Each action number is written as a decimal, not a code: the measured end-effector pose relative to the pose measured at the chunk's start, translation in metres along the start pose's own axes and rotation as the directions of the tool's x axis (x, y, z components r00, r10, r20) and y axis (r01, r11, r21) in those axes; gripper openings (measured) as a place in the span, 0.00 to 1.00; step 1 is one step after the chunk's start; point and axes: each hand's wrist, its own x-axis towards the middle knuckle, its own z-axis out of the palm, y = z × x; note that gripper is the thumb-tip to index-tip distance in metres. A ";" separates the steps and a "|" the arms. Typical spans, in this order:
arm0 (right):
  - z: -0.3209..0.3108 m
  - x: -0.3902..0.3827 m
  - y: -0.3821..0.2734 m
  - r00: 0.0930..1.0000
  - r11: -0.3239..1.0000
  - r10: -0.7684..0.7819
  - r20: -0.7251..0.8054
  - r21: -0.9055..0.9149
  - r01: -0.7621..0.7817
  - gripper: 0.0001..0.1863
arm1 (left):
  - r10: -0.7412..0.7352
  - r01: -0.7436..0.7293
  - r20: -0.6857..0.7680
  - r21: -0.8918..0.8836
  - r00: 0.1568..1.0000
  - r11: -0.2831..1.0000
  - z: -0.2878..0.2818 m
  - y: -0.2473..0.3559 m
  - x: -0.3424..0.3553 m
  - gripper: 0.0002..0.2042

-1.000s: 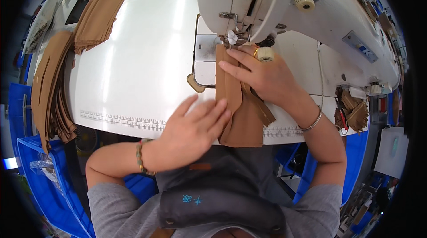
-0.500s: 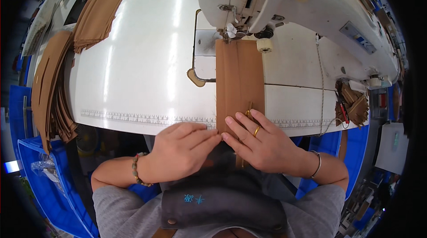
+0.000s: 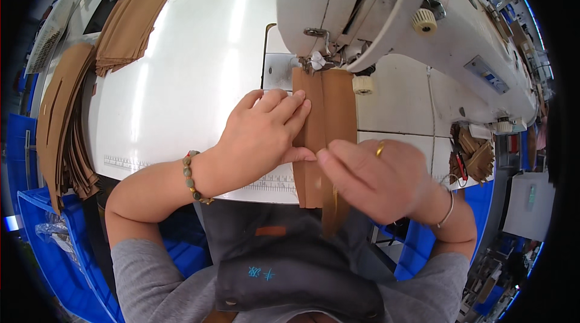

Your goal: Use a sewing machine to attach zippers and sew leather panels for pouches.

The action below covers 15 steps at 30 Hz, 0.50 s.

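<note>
Brown fabric strip (image 3: 323, 124) lies centre frame on the white surface (image 3: 193, 81), running from under the needle/presser foot (image 3: 314, 63) of the white sewing machine (image 3: 386, 15) down over the near edge twd the person's lap. It looks like two long pieces side by side w/ a seam line down the middle.

Left hand (image 3: 260, 136), centre-left: lies flat on the left part of the strip, fingers together and stretched twd upper right, thumb tip on the fabric at mid-frame. Grip = flat press, nothing enclosed. Beaded bracelet (image 3: 192, 177) on that wrist.

Right hand (image 3: 377, 178), centre-right, slightly blurred: thumb + forefinger meet at the strip just beside the left thumb, a narrow pinch grip on the fabric; the lower end of the strip hangs under the palm. Ring (image 3: 379, 150) on one finger, thin bangle (image 3: 448, 211) on the wrist.

Around: printed ruler scale (image 3: 127, 162) along the near edge of the surface. Stack of cut brown pieces (image 3: 130, 24) upper left; a bigger pile (image 3: 57, 124) draped at the far left edge. Blue bins (image 3: 42, 238) lower left. Small heap of brown scraps (image 3: 474, 157) at right by the machine base. Cream knob (image 3: 425, 21) on the machine arm, upper right.
</note>
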 end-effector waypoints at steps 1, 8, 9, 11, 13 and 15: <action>0.006 0.004 0.012 1.000 1.000 0.010 0.013 -0.001 -0.010 0.18 | -0.004 0.004 -0.004 -0.010 1.000 1.000 0.000 0.000 0.000 0.32; 0.082 0.013 0.045 0.970 0.999 0.043 -0.238 -0.001 -0.045 0.17 | 0.001 0.001 0.083 -0.022 0.997 1.000 -0.003 -0.004 -0.003 0.34; 0.086 0.010 0.045 0.980 0.998 0.062 -0.187 0.015 -0.061 0.17 | 0.009 -0.008 0.052 -0.021 0.999 1.000 -0.003 -0.004 -0.003 0.34; 0.090 0.005 0.043 0.980 0.996 0.078 -0.181 -0.035 -0.085 0.16 | 0.013 -0.012 0.023 -0.028 1.000 1.000 -0.003 -0.002 -0.003 0.33; 0.089 0.004 0.042 0.984 0.996 0.077 -0.161 -0.038 -0.084 0.16 | -0.021 0.024 0.048 -0.072 0.999 0.997 -0.004 -0.002 -0.001 0.34; 0.087 0.005 0.042 0.984 0.995 0.083 -0.160 -0.043 -0.091 0.16 | -0.059 0.064 0.051 -0.100 0.997 0.993 -0.006 0.000 -0.002 0.36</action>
